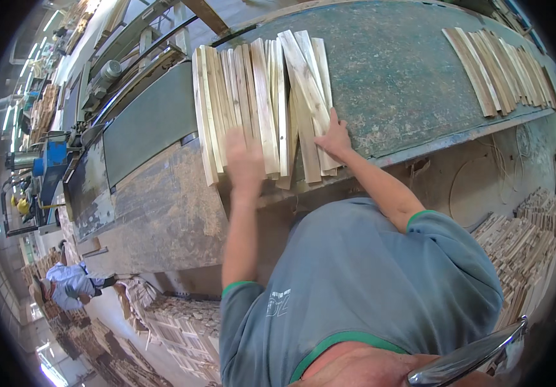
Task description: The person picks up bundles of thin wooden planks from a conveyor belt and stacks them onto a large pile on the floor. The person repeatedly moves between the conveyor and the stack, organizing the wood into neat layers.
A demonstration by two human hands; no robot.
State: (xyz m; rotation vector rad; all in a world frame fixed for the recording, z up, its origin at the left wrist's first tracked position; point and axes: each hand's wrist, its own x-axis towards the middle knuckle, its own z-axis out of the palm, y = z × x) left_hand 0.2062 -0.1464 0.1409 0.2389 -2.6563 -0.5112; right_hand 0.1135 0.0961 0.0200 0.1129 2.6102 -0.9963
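Note:
Before me, a row of pale wooden slats [268, 101] lies side by side on a worn green worktable [379, 72]. My left hand [245, 157], blurred by motion, is over the near ends of the slats on the left; its finger positions are unclear. A wider slat [304, 72] lies aslant on top of the right part of the row. My right hand [334, 139] spans this slat near its lower end, thumb on its left side and forefinger along its right edge. A dark gap separates the left slats from those under the slanted one.
Another row of slats [502, 72] lies at the table's right end. To the left stand a machine with a grey belt [154, 121], an electric motor [108, 72] and a blue unit [54, 155]. Stacked wood [519, 251] sits below right. A person [70, 285] stands at lower left.

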